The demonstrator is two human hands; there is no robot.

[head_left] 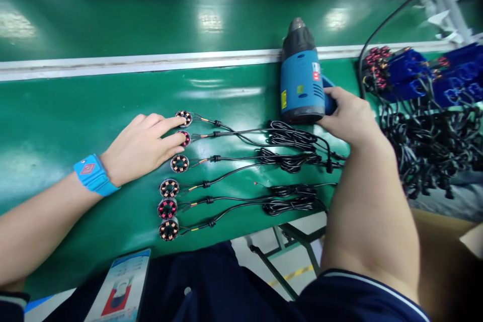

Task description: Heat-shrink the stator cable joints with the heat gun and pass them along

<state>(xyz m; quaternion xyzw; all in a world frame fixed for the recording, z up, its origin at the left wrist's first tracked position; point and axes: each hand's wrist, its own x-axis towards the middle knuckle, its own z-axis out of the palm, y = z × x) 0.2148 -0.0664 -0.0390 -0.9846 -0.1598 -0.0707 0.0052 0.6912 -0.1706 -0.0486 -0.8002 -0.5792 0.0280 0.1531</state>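
Several small round motor stators (169, 188) with copper or red windings lie in a column on the green bench, each wired to a black cable. My left hand (145, 143) is stretched out, its fingertips resting on the top two stators. At the right, my right hand (352, 113) is wrapped round the handle of a blue heat gun (302, 78). The gun's nozzle points to the far side of the bench. Coiled black cables (290, 133) lie below the gun, beside my right forearm. The handle is partly hidden by my fingers.
A heap of black cables (415, 141) with blue parts (409, 73) fills the right end. A black cord (403, 7) arcs above it. A white strip (151, 63) crosses the bench. A printed box or card (121, 287) sits at the near edge, and a cardboard box (437, 246) stands lower right.
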